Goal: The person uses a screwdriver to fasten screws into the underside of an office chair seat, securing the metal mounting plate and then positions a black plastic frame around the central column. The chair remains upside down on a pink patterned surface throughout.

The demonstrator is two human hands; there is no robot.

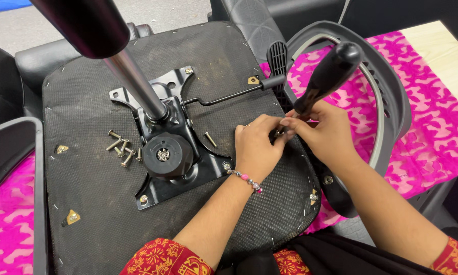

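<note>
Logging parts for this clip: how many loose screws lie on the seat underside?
About 7: roughly six in a pile left of the round knob, one alone right of the metal plate. The hands may hide more.

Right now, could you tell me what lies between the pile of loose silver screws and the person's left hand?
In the head view, the black round knob on the black metal plate.

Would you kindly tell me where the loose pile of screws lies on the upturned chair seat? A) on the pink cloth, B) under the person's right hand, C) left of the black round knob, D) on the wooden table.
C: the loose screws lie on the seat underside, just left of the black round knob.
</note>
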